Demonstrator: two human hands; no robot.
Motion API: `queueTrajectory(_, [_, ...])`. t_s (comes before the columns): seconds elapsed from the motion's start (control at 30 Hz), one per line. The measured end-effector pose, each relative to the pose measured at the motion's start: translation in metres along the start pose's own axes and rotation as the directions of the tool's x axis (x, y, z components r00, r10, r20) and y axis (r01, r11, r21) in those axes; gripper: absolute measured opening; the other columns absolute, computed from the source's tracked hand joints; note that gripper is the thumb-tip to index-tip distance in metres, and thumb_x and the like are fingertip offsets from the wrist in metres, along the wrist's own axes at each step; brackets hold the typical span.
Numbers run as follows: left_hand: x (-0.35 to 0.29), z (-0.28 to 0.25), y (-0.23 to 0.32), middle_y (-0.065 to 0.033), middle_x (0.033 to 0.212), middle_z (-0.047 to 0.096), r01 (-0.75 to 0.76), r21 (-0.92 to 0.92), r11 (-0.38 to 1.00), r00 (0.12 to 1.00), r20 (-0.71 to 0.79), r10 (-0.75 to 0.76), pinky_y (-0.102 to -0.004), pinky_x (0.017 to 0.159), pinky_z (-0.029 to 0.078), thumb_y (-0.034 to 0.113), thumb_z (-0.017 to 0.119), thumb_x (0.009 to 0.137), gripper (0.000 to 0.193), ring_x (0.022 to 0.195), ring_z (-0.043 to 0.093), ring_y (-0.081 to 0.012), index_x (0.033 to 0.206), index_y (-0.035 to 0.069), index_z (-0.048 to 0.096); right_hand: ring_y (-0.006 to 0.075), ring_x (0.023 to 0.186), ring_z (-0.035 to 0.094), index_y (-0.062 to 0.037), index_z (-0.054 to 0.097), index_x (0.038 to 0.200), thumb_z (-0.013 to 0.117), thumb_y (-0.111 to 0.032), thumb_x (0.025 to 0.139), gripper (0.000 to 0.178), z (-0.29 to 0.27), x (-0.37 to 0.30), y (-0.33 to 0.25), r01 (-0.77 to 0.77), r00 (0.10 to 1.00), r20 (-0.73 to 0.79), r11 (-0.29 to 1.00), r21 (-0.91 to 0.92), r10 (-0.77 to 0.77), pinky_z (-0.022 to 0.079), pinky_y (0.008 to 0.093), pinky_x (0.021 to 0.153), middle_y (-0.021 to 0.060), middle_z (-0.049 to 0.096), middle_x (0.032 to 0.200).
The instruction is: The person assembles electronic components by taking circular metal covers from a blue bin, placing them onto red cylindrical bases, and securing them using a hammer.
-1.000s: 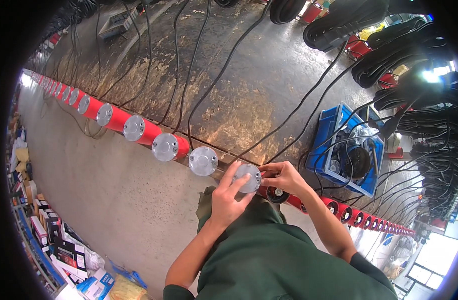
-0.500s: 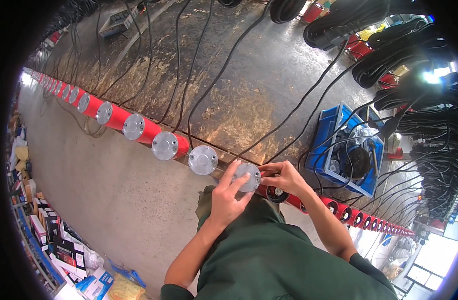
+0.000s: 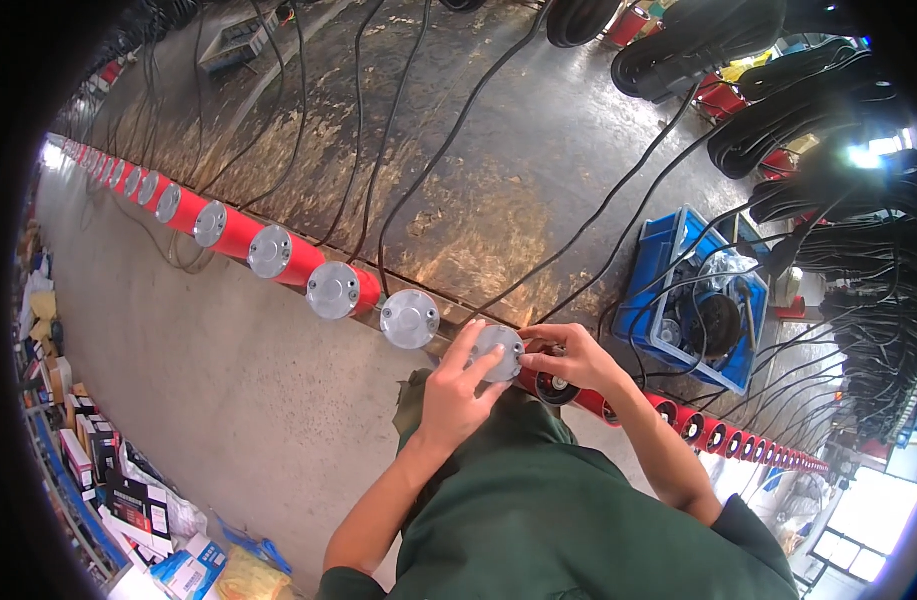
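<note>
Blue-and-white cardboard box (image 3: 190,568): print's too small tbh. L hand (image 3: 452,402) half-curled, gripping silvery round metal-looking cap (image 3: 504,367); R hand (image 3: 575,360) nearly pinched @ its edge, can't tell on what.

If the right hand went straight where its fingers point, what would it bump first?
The round grey lid, it seems; the right hand may already be touching its edge, depth unclear.

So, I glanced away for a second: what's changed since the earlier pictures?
Nothing visibly taken up or let go. The left hand still grips the round silver end cap, the right hand still at its right edge; the blue crate stayed put.
</note>
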State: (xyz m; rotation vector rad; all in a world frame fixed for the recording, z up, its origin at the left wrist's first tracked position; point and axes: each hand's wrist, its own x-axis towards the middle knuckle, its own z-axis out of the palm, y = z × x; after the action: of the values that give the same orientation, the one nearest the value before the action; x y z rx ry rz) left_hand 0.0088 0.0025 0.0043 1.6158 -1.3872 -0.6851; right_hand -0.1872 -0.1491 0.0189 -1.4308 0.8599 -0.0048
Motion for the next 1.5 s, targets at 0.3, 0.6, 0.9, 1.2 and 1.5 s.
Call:
queueTrajectory(0.3, [0.0, 0.006, -0.017, -0.0243, 0.152, 0.059, -0.078, -0.025, 0.997, 0.997, -0.028, 0.078, -0.0469, 0.106, 0.057, 0.008, 0.094, 0.07, 0.056, 0.129, 0.066, -0.0437, 0.124, 0.007, 0.077, 0.0141, 0.093, 0.073, 0.0006, 0.073, 0.129, 0.081, -0.017, 0.096, 0.038, -0.006, -0.015, -0.005, 0.159, 0.95, -0.221, 0.95, -0.27, -0.222, 0.059, 0.0313, 0.083, 0.0079, 0.079, 0.099])
queueTrajectory(0.6, [0.005, 0.015, -0.01, -0.0232, 0.151, 0.06, -0.129, 0.016, 0.992, 0.991, -0.02, 0.129, -0.047, 0.105, 0.056, 0.008, 0.092, 0.07, 0.051, 0.128, 0.066, -0.0439, 0.119, 0.004, 0.076, 0.0293, 0.096, 0.071, -0.003, 0.067, 0.117, 0.062, -0.017, 0.102, 0.021, -0.313, -0.17, 0.175, -0.693, -0.149, -0.797, 0.637, -0.338, -0.585, 0.057, 0.0456, 0.088, 0.0164, 0.074, 0.11])
queueTrajectory(0.9, [-0.001, 0.006, -0.021, -0.0235, 0.149, 0.057, -0.19, 0.057, 0.98, 0.981, -0.03, 0.192, -0.0485, 0.101, 0.059, 0.01, 0.093, 0.072, 0.061, 0.126, 0.065, -0.0449, 0.128, 0.007, 0.071, 0.0454, 0.111, 0.073, 0.0006, 0.073, 0.112, 0.073, -0.047, 0.094, 0.05, -0.383, -0.21, 0.221, -0.905, 0.285, -0.954, 0.354, -0.235, 0.096, 0.058, 0.0531, 0.097, 0.0296, 0.075, 0.114])
queueTrajectory(1.2, [0.002, 0.017, -0.027, -0.0218, 0.15, 0.053, -0.025, -0.217, 0.976, 0.998, -0.058, 0.013, -0.0461, 0.117, 0.044, 0.042, 0.101, 0.071, 0.113, 0.139, 0.055, -0.036, 0.156, -0.001, 0.04, 0.0452, 0.085, 0.072, 0.005, 0.069, 0.101, 0.067, -0.047, 0.103, 0.052, -0.211, -0.23, 0.13, -0.618, -0.226, -0.91, 0.773, -0.143, -0.349, 0.055, 0.0527, 0.079, 0.0251, 0.074, 0.092])
queueTrajectory(1.5, [0.009, 0.034, -0.044, -0.0198, 0.146, 0.059, -0.103, -0.237, 0.966, 0.992, -0.089, 0.084, -0.0457, 0.112, 0.05, 0.032, 0.1, 0.073, 0.1, 0.133, 0.061, -0.0375, 0.152, 0.002, 0.046, 0.0054, 0.063, 0.051, -0.004, 0.067, 0.089, 0.077, -0.017, 0.1, 0.02, 0.012, -0.143, -0.035, 0.005, 0.71, -0.703, 0.999, -0.048, -0.037, 0.039, 0.0282, 0.055, -0.0031, 0.057, 0.07])
